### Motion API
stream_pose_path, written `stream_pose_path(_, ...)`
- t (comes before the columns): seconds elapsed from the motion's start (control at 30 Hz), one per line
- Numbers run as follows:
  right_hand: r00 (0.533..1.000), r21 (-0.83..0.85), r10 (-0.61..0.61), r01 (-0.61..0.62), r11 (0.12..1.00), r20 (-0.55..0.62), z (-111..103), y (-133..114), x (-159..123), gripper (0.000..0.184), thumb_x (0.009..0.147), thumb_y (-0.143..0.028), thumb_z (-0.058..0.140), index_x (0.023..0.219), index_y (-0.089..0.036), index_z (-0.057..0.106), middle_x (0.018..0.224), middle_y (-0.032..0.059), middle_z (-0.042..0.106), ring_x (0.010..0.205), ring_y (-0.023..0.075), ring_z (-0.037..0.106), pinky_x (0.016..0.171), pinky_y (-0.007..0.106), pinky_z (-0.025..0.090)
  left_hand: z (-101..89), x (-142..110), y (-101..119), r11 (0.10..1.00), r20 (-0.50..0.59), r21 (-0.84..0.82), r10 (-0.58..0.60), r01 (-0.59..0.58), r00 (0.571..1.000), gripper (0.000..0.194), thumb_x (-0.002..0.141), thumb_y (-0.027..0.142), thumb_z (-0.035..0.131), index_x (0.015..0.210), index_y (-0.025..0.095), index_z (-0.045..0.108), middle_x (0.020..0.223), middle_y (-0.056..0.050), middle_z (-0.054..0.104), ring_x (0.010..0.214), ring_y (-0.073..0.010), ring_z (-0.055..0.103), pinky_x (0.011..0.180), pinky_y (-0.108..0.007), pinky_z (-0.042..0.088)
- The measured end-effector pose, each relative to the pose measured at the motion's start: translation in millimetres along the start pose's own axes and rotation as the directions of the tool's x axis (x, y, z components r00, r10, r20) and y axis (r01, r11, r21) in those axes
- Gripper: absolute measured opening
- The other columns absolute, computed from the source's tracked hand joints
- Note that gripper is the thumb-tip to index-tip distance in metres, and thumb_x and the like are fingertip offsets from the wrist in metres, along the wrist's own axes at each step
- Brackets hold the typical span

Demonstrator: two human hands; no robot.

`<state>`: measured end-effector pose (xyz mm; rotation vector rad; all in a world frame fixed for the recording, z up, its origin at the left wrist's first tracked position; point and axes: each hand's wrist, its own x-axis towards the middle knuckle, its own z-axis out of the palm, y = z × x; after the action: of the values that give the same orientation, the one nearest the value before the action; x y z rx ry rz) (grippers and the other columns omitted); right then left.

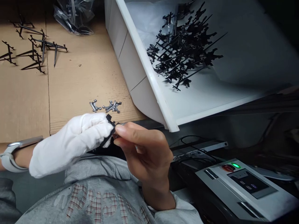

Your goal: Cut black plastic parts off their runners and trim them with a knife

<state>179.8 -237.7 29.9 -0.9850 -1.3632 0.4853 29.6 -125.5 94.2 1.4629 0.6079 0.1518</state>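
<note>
A large white plastic bin [150, 74] slants across the top right, beside a flat brown cardboard surface [77, 81]. Below the bin stands a grey boxy control unit [233, 194] with a dark screen and a lit green button. Inside the bin lies a tangled heap of thin black spiked parts [187, 46]; a crumpled clear plastic bag [77, 18] sits at the cardboard's far edge.

The left hand [74, 140], in a white cloth glove, and the bare right hand [149, 146] meet just in front of the cardboard's near edge. Farther left on the board lie several loose black T-shaped spikes [43, 43]; nearer the hands are three small dark bracket-like pieces [94, 106].

Smallest in view is the black plastic piece [109, 137] between the hands: gloved fingers close on it, bare thumb and fingertip pinch its near end. The step looks like two-handed fine handling, which calls for a steady left hold and a careful right pinch; the exact action is hidden.
</note>
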Motion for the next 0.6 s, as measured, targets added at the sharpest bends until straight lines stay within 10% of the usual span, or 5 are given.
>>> stream_pose_path(0.6, 0.994, 0.096, 0.105, -0.102, 0.99, -0.023, 4, -15, 3, 0.055, 0.101, -0.007, 0.071, 0.147, -0.038, 0.068, 0.103, -0.0012, 0.085, 0.086, 0.0194, 0.084, 0.072, 0.03, 0.071, -0.7, -1, -3, 0.996, -0.002, -0.03, 0.079, -0.08, 0.997, 0.031, 0.103, 0.029, 0.053, 0.073, 0.021, 0.05, 0.07, 0.005, 0.045, 0.063, -0.0081, 0.042, 0.056, -0.016, 0.043)
